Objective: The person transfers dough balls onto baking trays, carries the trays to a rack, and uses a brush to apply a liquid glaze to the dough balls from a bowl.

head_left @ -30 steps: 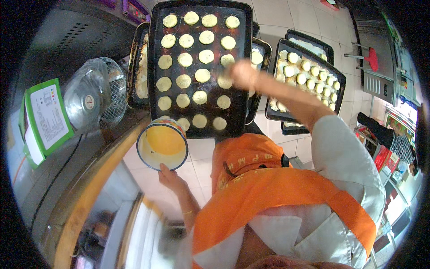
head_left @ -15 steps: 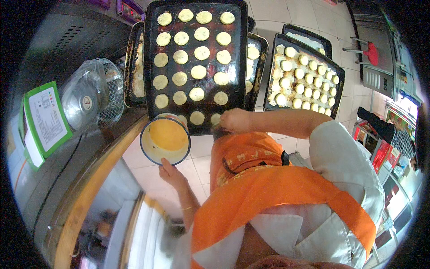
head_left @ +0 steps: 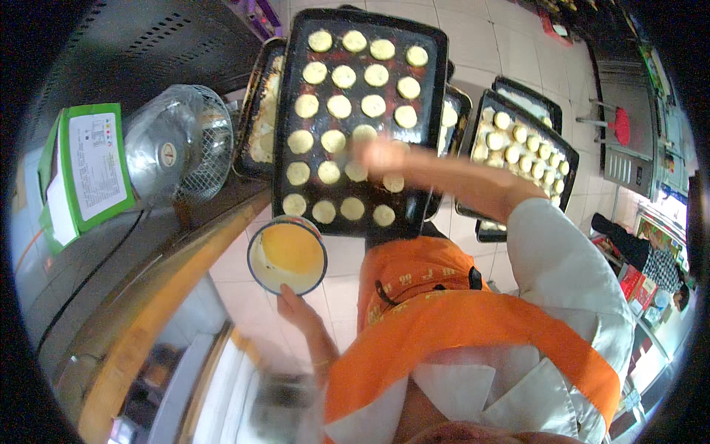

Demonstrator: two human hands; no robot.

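My left hand (head_left: 299, 311) grips the bowl of yellow wash (head_left: 288, 255) at centre; my blurred right hand (head_left: 379, 157), grip unclear, glazes rounds on the dark tray (head_left: 436, 111); next needs a steady dab.

A small metal desk fan (head_left: 177, 144) sits at nine o'clock on the dark desk (head_left: 111, 222), its cord trailing toward seven o'clock. Just beside it, further to nine o'clock, stands a green-and-white carton (head_left: 85, 166). At two o'clock another baking tray (head_left: 521, 148) of pale pastries lies over the tiled floor (head_left: 503, 44). Toward three o'clock stands a red stool (head_left: 620, 126).
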